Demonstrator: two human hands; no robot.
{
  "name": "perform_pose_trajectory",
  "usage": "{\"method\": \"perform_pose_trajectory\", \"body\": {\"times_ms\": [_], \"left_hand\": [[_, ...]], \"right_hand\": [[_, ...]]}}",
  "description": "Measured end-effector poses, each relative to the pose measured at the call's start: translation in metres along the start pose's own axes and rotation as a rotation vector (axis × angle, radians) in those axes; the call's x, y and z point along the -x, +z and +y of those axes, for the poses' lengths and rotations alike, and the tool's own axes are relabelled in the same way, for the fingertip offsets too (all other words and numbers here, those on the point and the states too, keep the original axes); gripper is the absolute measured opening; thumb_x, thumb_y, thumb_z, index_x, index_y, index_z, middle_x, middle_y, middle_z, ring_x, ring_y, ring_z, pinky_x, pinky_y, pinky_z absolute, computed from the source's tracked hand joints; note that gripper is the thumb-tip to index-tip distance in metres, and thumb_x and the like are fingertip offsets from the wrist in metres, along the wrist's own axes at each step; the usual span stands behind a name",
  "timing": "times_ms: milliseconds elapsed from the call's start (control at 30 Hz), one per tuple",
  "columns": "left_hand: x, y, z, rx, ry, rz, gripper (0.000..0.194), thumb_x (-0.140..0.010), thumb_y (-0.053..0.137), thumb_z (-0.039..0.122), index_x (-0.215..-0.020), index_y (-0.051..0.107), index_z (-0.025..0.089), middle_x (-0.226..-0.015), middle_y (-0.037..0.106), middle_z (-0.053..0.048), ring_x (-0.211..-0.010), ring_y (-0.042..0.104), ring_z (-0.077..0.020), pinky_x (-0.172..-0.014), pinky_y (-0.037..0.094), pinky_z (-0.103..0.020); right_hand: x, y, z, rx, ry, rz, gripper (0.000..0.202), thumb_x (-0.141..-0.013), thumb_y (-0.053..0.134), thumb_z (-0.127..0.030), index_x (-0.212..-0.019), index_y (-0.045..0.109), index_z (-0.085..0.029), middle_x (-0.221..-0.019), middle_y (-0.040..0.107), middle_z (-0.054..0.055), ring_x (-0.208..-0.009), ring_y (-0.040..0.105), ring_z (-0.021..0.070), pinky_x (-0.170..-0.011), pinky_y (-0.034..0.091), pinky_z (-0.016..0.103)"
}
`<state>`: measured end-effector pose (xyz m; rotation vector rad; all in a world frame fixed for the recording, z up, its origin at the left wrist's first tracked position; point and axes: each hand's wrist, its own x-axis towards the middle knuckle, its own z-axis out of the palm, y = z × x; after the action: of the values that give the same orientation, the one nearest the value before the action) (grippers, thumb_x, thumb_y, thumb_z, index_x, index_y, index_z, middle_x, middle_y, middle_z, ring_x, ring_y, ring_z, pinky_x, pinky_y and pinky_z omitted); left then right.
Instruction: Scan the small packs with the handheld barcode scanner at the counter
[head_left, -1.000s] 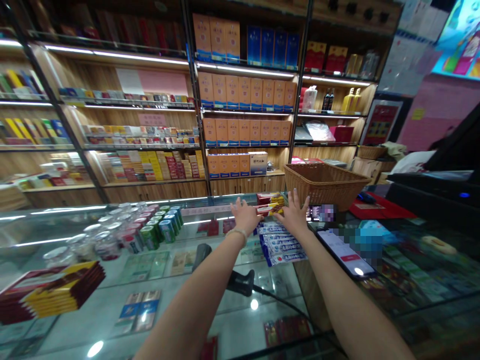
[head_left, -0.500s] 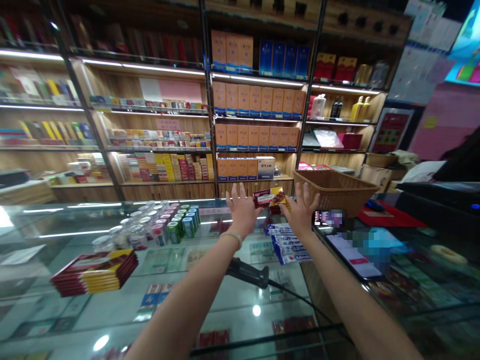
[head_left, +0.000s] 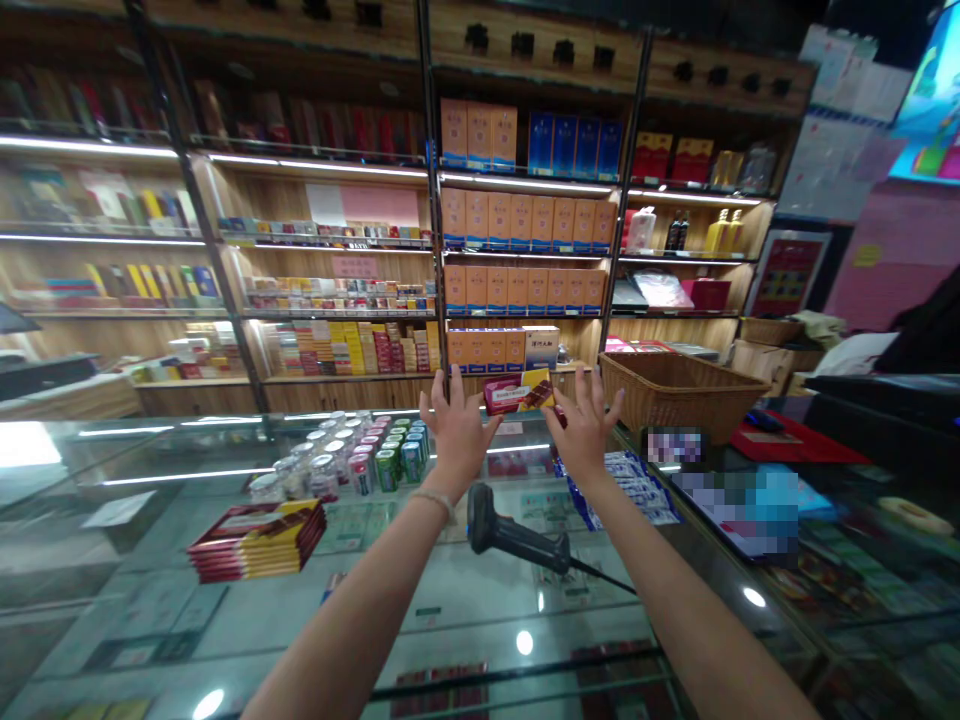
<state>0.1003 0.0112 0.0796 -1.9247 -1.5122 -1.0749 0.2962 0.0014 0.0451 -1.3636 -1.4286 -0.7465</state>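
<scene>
- Nearest, two bare forearms are stretching from the bottom edge out over a glass counter [head_left: 150, 610], with ceiling lights glaring off the pane.
- A black scanner [head_left: 517, 535] is lying on the glass between the forearms, its cable trailing off to the right.
- On the near left, a stack of bars [head_left: 259, 540] in red and yellow wrappers is resting on the counter, well apart from both hands.
- Farther on, a cluster of small cans [head_left: 360, 460] is standing on the glass left of the left wrist.
- Just right of the right forearm, blue-and-white packs [head_left: 626, 485] are lying fanned out on the counter.
- The left hand [head_left: 452, 432] is being held up above the counter, fingers spread, its thumb side pressing the left end of a single bar [head_left: 519, 393].
- The right hand [head_left: 581, 425] is doing the same at the right end, fingers splayed, so the bar is being gripped between the two hands.
- The bar is hanging level in the air, above the far part of the counter and clear of the glass.
- To the far right, a wicker basket [head_left: 679, 395] is sitting on the counter, near the right hand but not touching it.
- Farthest back, lit shelves [head_left: 330, 300] are running along the wall, with orange boxes [head_left: 521, 220] filling the middle bay.
</scene>
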Motion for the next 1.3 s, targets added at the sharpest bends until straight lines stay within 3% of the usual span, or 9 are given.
{"method": "perform_pose_trajectory", "body": {"times_ms": [133, 233, 467, 600, 900, 1200, 1300], "left_hand": [[0.012, -0.015, -0.03, -0.026, -0.02, 0.024, 0.038, -0.088, 0.067, 0.05, -0.116, 0.074, 0.024, -0.167, 0.032, -0.013, -0.154, 0.025, -0.0408, -0.12, 0.02, -0.065], [0.023, -0.022, -0.05, -0.042, -0.035, 0.042, 0.04, -0.088, 0.068, 0.049, -0.119, 0.074, 0.026, -0.167, 0.032, -0.012, -0.154, 0.025, -0.0411, -0.12, 0.02, -0.065], [0.049, -0.021, -0.078, -0.066, -0.04, 0.051, 0.042, -0.089, 0.065, 0.052, -0.123, 0.072, 0.028, -0.166, 0.034, -0.012, -0.155, 0.024, -0.0396, -0.121, 0.018, -0.065], [0.055, -0.016, -0.083, -0.073, -0.046, 0.038, 0.041, -0.089, 0.065, 0.051, -0.123, 0.072, 0.028, -0.165, 0.036, -0.011, -0.154, 0.025, -0.0403, -0.12, 0.02, -0.064], [0.06, -0.018, -0.088, -0.075, -0.016, 0.022, 0.04, -0.09, 0.065, 0.051, -0.123, 0.071, 0.03, -0.166, 0.036, -0.009, -0.154, 0.025, -0.0387, -0.121, 0.017, -0.062], [0.065, -0.022, -0.081, -0.06, -0.007, -0.033, 0.041, -0.088, 0.066, 0.05, -0.123, 0.07, 0.03, -0.166, 0.034, -0.008, -0.155, 0.023, -0.0392, -0.122, 0.016, -0.063], [0.065, -0.021, -0.08, -0.075, -0.032, -0.026, 0.055, -0.086, 0.068, 0.051, -0.135, 0.063, 0.027, -0.167, 0.031, -0.012, -0.155, 0.023, -0.0395, -0.122, 0.017, -0.062]], "right_hand": [[0.006, 0.002, -0.034, -0.051, 0.015, -0.028, 0.034, -0.099, 0.053, -0.041, -0.12, 0.073, -0.024, -0.16, 0.044, 0.013, -0.154, 0.028, 0.032, -0.122, 0.001, 0.069], [0.015, 0.006, -0.053, -0.084, 0.012, -0.028, 0.033, -0.099, 0.053, -0.042, -0.118, 0.074, -0.025, -0.159, 0.045, 0.012, -0.153, 0.03, 0.0317, -0.121, 0.006, 0.068], [0.041, 0.019, -0.071, -0.137, -0.024, -0.062, 0.032, -0.099, 0.053, -0.04, -0.118, 0.074, -0.023, -0.157, 0.048, 0.013, -0.154, 0.029, 0.0291, -0.123, 0.009, 0.065], [0.048, 0.025, -0.073, -0.182, 0.016, -0.085, 0.031, -0.099, 0.054, -0.039, -0.116, 0.075, -0.023, -0.157, 0.049, 0.013, -0.153, 0.029, 0.0298, -0.122, 0.011, 0.065], [0.049, 0.032, -0.068, -0.478, 0.313, -0.221, 0.037, -0.092, 0.058, -0.056, -0.096, 0.078, -0.025, -0.152, 0.054, 0.012, -0.15, 0.034, 0.0335, -0.117, 0.025, 0.063], [0.056, 0.035, -0.068, -0.613, 0.368, -0.266, 0.037, -0.092, 0.058, -0.055, -0.086, 0.078, -0.025, -0.147, 0.059, 0.01, -0.148, 0.038, 0.0329, -0.121, 0.026, 0.057], [0.053, 0.03, -0.071, -0.607, 0.399, -0.276, 0.036, -0.091, 0.059, -0.054, -0.085, 0.078, -0.024, -0.147, 0.059, 0.01, -0.148, 0.038, 0.0331, -0.121, 0.026, 0.057]]}}
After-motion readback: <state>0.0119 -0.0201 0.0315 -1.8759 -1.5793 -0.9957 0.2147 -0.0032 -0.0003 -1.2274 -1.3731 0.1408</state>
